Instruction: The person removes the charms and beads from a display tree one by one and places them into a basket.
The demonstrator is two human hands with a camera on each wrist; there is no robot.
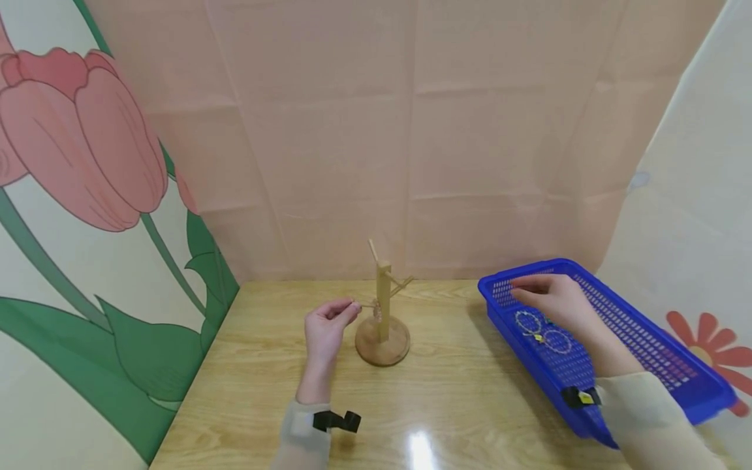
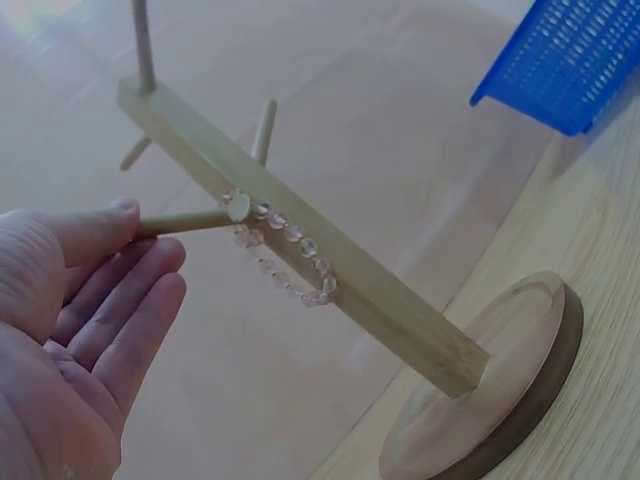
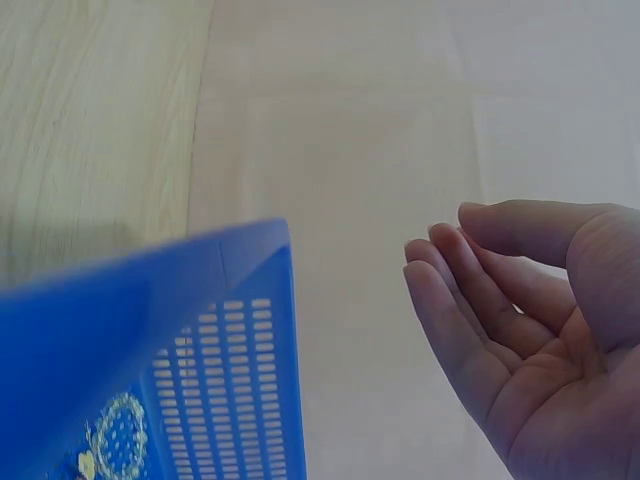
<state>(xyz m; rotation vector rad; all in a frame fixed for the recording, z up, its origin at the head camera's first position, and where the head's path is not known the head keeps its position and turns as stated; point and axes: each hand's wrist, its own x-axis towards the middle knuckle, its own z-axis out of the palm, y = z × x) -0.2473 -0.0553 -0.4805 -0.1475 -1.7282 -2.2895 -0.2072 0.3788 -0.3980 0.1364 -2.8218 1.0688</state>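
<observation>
A pale pink beaded bracelet [image 2: 285, 262] already hung on the wooden peg stand [image 1: 383, 313], the loosely open left hand [image 1: 325, 324] touching its peg, while two beaded bracelets [image 1: 543, 331] remained in the blue plastic basket [image 1: 646, 339] under the empty, relaxed right hand [image 1: 555, 300].

basket [image 3: 150, 330] cut off at bottom edge, bracelets [image 1: 543, 329] in it too small to make out

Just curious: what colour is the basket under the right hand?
Blue, with a slotted mesh pattern; the basket shows best in the head view.
</observation>
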